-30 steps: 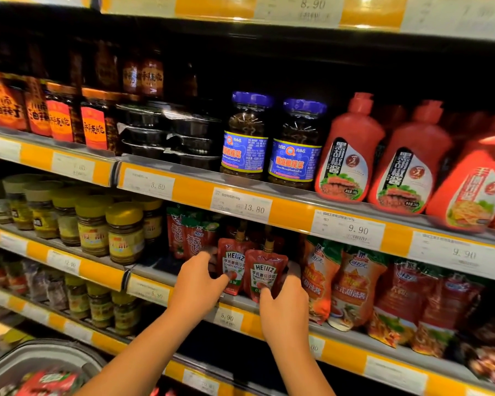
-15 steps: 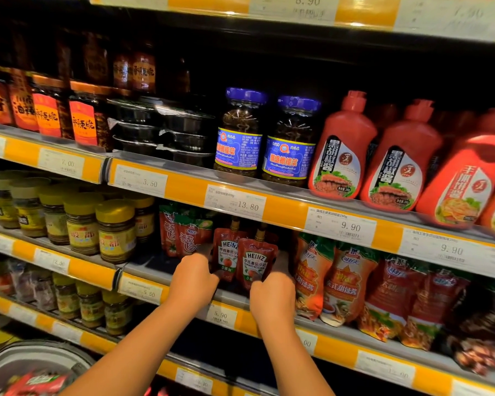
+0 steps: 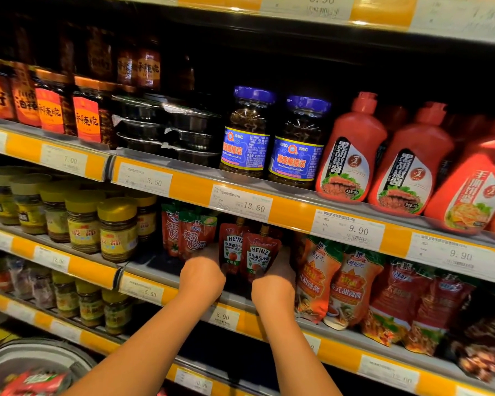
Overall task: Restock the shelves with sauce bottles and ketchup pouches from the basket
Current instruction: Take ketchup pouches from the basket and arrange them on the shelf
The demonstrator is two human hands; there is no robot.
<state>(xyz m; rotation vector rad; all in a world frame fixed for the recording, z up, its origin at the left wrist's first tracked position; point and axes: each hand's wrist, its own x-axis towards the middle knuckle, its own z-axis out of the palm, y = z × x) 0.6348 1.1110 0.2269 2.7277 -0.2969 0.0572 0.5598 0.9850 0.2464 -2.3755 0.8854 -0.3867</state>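
Both hands pushed deeper since earlier, fingers flanking two Heinz pouches on shelf; grip hidden, cannot tell

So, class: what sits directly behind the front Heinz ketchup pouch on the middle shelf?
A second Heinz pouch stands just behind and left of the front Heinz pouch. Further back is dark; any more pouches cannot be seen. Both hands cover the pouches' bases.

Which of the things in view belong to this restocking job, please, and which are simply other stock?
In the job:
Heinz ketchup pouches
left hand, right hand, one on each side of the pouches
basket, more red packs inside

Other stock:
blue-lidded jars
red squeeze bottles
yellow-lidded jars
orange sauce pouches
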